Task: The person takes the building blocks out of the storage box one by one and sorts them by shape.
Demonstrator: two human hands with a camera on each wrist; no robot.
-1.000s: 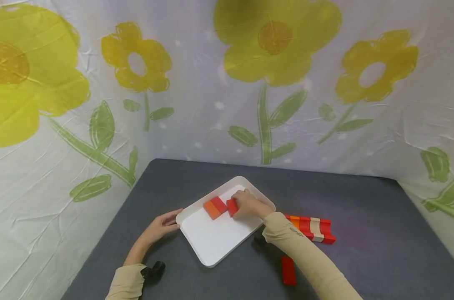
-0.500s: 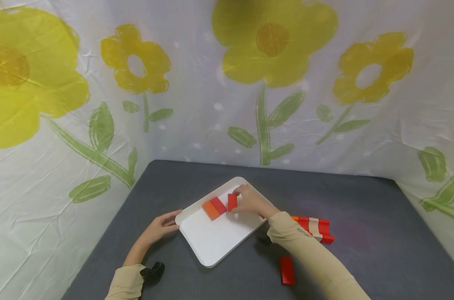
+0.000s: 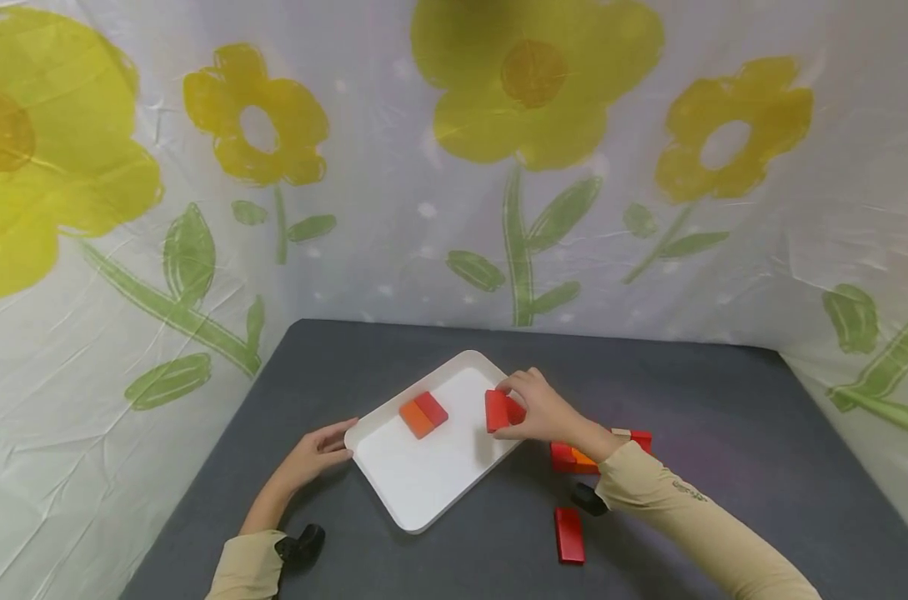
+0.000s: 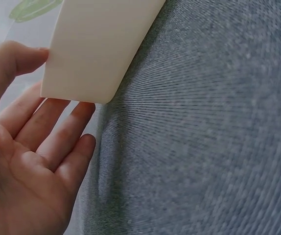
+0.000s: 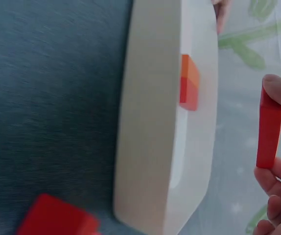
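My right hand (image 3: 539, 408) pinches a red block (image 3: 496, 411) above the right side of the white tray (image 3: 416, 479). The right wrist view shows this red block (image 5: 269, 132) upright between thumb and fingertips. Inside the tray, an orange block (image 3: 416, 419) and a red block (image 3: 432, 408) lie side by side near the far left wall. At the tray's left corner, my left hand (image 3: 311, 458) holds the edge. In the left wrist view, the thumb touches the tray's rim and the other fingertips meet its corner (image 4: 96, 54), some partly hidden behind it.
Right of the tray, a row of red, orange (image 3: 587, 463) and pale blocks is partly hidden by the right forearm. A single red block (image 3: 569, 536) lies nearer on the dark grey table (image 3: 393, 567). A flower-printed curtain (image 3: 393, 167) surrounds the table.
My right hand has lifted the red block from the tray floor and moved it right, toward the tray's right wall. The left hand stays at the tray corner.
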